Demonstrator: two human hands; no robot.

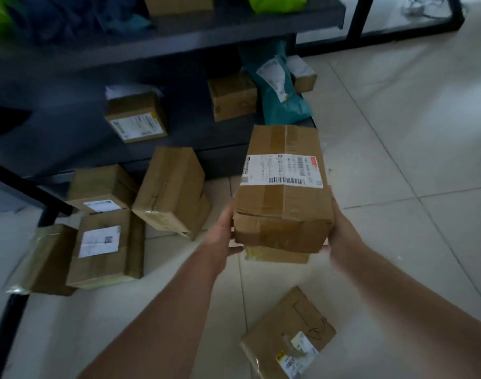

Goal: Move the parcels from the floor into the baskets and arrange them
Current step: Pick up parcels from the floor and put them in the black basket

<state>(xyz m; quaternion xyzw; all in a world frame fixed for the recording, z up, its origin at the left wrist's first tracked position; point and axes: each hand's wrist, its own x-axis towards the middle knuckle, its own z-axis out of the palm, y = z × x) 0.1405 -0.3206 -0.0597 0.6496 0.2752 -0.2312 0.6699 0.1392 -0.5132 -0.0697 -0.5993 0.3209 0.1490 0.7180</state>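
Parcels: I've got a long labelled box [283, 187] up off the floor, a flatter parcel [277, 254] under it | left hand [223, 231] and right hand [343, 236] clamp the sides | carry step; next needs a basket, none visible | fingers hidden behind cardboard, shelf [179, 36] blurred.

Label text on held box [283, 187] blurred — unreadable; green bags [274, 2] cut by top edge.
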